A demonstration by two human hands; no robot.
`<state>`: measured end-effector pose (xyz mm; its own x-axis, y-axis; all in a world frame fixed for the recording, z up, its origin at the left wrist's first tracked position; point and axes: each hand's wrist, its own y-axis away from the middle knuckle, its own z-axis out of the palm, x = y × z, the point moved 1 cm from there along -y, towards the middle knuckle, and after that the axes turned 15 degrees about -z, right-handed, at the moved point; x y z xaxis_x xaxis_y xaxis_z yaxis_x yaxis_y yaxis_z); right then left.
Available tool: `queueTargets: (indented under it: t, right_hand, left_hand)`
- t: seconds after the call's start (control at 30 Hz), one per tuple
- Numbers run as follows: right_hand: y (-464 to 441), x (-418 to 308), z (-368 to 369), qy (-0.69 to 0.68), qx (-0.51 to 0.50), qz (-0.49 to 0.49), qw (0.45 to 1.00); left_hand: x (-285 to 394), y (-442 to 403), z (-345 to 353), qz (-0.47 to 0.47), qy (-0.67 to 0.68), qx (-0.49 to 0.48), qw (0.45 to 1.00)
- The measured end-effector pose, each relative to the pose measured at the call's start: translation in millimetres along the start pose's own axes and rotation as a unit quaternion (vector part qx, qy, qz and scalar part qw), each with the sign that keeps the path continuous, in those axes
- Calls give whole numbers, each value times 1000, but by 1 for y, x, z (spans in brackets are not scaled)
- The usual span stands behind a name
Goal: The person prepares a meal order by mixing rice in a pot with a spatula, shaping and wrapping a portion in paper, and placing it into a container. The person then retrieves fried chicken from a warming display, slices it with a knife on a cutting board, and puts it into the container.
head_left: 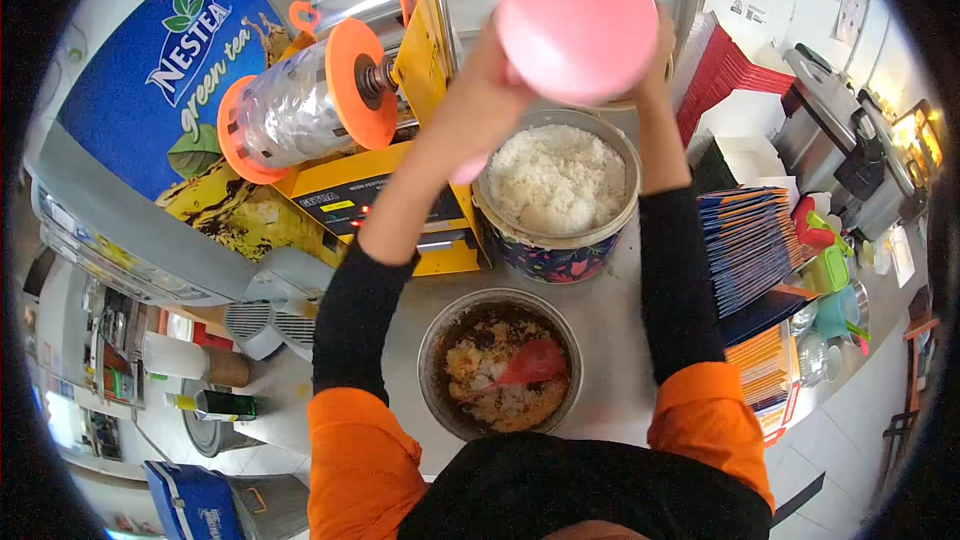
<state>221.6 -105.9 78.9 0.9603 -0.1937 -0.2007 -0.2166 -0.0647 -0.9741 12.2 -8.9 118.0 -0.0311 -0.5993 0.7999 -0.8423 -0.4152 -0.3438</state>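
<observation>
Both my hands hold up a round pink plastic bowl (578, 25), blurred, its smooth rounded side toward me. My left hand (488, 90) grips its left side and my right hand (655, 65) its right, with most of the right fingers hidden behind it. Just below is an open rice cooker (555, 255) with a dark floral body, full of white rice (557, 180). A small pink piece (470, 170) shows beneath my left wrist; I cannot tell what it belongs to. Nearer me, a metal pot (432, 365) contains browned rice and a red spatula (535, 361).
At left stands a yellow cup-sealing machine (430, 60) with a film roll (295, 90), beside a blue Nestea dispenser (150, 90). Stacked dark folded cartons (750, 250) and red boxes (720, 80) line the right side. A dark bottle (225, 405) is at far left.
</observation>
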Motion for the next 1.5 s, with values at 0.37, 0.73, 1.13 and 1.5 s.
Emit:
queueTargets:
  t: [0.37, 0.73, 1.13, 1.5]
  right_hand:
    - [82, 52, -3, -22, -68, 164, 984]
    - [241, -132, -78, -132, -45, 306, 942]
    - [236, -120, -77, -9, -117, 278, 953]
    - [258, -108, -121, -201, -34, 360, 910]
  left_hand:
    - [-85, 3, 75, 79, -635, 46, 767]
    - [-107, -13, 99, 257, -611, -130, 738]
    - [-102, -36, 102, 132, -631, -283, 710]
    - [-93, 65, 16, -320, -129, -294, 891]
